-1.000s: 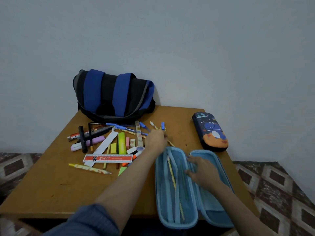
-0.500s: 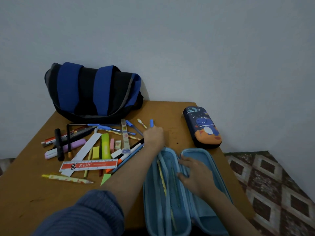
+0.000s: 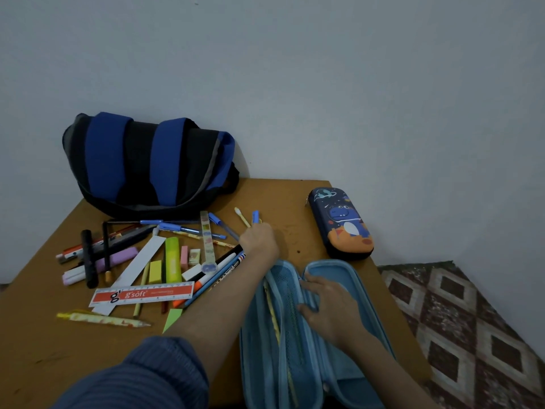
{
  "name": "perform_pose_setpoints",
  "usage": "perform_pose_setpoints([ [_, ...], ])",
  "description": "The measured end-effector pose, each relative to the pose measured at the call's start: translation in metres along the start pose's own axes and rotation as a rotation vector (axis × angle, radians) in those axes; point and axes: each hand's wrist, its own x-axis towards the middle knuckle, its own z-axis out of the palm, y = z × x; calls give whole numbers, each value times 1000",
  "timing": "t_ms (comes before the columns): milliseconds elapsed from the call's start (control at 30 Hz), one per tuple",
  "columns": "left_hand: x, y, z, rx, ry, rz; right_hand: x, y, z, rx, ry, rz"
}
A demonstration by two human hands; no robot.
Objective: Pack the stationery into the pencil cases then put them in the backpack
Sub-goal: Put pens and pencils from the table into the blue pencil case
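The person is stretching the left hand [image 3: 259, 240] toward twelve o'clock on the table [image 3: 295, 199]. Its fingers are looking curled tight around a blue-capped pen [image 3: 255, 216] and a pale yellow pen [image 3: 241, 215], whose tips are poking out above the knuckles. The right hand [image 3: 327, 302] is lying flat with fingers spread, pressing on the mesh divider of the open pencil case [image 3: 339, 268] at five o'clock.

To my eye, doing this well is meaning keeping both pens parallel, bringing them back lengthwise and sliding them in beside the yellow pencil [image 3: 272, 314] lying in the case's left half, while the flat hand is keeping the case from skating. That case is showing light blue, hard-shelled and hinged wide open, its near end running out of sight. A heap of loose stationery [image 3: 172, 258] is waiting at nine o'clock, the backpack [image 3: 147, 163] is slumping at eleven, and the dinosaur pencil case [image 3: 342, 224] is sitting closed at two.
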Motion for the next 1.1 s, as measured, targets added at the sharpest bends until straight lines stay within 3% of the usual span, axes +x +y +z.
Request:
perform_pose_setpoints([
  [167,1,-4,-4,-175,-38,-102,0,0,2,9,0,9],
  [433,-2,-33,-17,-664,-138,-236,-1,-2,1,-35,1,0],
  [633,-12,-54,-21,-902,-117,-301,-2,-3,2,-29,10,-3],
  [800,-21,-64,-30,-1154,-23,-282,-2,-3,3,-23,27,4],
  [933,-44,-71,-44,-1356,-87,-298,-1,-3,5,-21,30,4],
  [1100,-91,-79,-42,-1341,-129,-213,-2,-5,4,-33,26,14],
])
